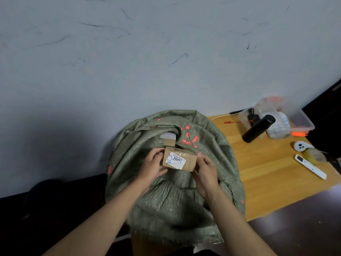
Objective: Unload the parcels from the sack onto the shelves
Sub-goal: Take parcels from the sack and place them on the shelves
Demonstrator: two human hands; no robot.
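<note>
A green woven sack [166, 200] with red markings stands open in the middle, against a pale wall. Just above its mouth is a small brown cardboard parcel [191, 160] with a white label marked in black pen. My left hand [152, 166] grips the parcel's left end. My right hand [204, 169] holds its right end, thumb on top. Behind it, another brown parcel [168, 143] with a grey top pokes out of the sack opening. No shelves are in view.
A wooden table [267, 182] is to the right of the sack. On it lie a black cylinder flask [258, 128], a clear plastic tub [299, 119] with bags, a white remote [310, 169] and a white controller [300, 145]. Dark floor surrounds the sack.
</note>
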